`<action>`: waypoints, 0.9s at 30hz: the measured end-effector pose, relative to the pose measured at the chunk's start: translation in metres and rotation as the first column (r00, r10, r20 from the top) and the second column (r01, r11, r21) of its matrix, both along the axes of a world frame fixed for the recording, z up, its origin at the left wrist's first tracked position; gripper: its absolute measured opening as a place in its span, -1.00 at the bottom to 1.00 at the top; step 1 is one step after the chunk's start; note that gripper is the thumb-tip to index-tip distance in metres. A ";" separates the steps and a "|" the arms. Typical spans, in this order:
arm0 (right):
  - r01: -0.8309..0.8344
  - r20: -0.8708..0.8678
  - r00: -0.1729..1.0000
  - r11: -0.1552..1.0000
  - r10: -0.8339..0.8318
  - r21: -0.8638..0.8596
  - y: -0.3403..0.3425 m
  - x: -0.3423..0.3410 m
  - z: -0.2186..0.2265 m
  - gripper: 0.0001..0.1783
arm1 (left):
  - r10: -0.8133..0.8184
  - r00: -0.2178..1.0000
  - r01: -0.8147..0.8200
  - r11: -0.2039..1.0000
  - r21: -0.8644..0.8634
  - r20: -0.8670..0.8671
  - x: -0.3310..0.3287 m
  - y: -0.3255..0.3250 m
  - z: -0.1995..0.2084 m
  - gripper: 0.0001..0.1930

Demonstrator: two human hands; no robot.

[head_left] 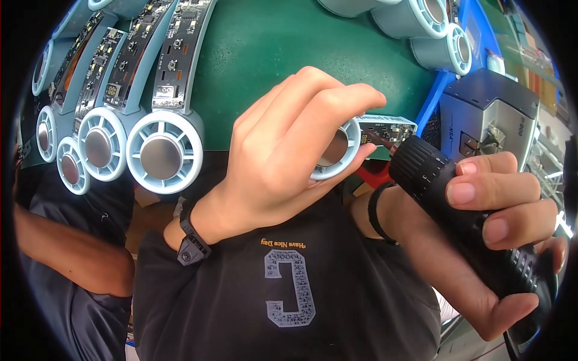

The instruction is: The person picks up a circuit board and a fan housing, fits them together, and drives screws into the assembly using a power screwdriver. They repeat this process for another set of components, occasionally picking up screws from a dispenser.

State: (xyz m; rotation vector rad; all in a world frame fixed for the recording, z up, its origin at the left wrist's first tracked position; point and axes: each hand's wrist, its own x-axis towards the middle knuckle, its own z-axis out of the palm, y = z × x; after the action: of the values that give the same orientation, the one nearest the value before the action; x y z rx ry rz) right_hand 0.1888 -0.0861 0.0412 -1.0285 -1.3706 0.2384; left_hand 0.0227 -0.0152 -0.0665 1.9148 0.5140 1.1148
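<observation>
My left hand [280,141] is wrapped round a light blue plastic housing [349,163], its fingers over the round spoked end with a metal disc in it. From that end a black circuit board [391,130] with a small display extends to the right. A black electric screwdriver [433,180] is gripped in my right hand [503,198], tilted so its bit points left at the board close to the round end. Whether the bit touches a screw is too small to tell.
Several similar light blue housings [165,129] with boards exposed stand in a row at the left on the green work mat [259,42]. More housings [442,51] lie at the upper right. Beyond a blue edge [435,102] stands a grey box-shaped machine [490,114]. Another person's arm [72,253] shows at the left.
</observation>
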 end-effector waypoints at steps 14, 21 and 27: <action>0.201 -0.277 0.943 0.979 -0.182 0.044 0.011 0.002 -0.023 -0.40 | 0.062 0.993 -0.046 0.987 0.152 -0.101 0.002 -0.018 0.030 -0.54; -0.250 -0.189 0.940 0.949 0.286 0.191 0.032 0.006 -0.029 -0.49 | 0.091 0.984 -0.083 0.995 0.060 -0.155 0.006 -0.029 0.016 -0.55; -0.180 -0.228 0.944 0.950 0.240 0.255 0.015 0.006 -0.031 -0.49 | 0.113 0.981 -0.093 0.987 0.128 -0.160 0.014 -0.029 0.013 -0.65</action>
State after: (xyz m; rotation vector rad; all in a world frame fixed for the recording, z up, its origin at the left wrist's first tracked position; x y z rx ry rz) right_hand 0.1947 -0.0714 0.0102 -0.6315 -1.2375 0.3504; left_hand 0.0367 -0.0443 -0.0538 2.1190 0.6576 1.0770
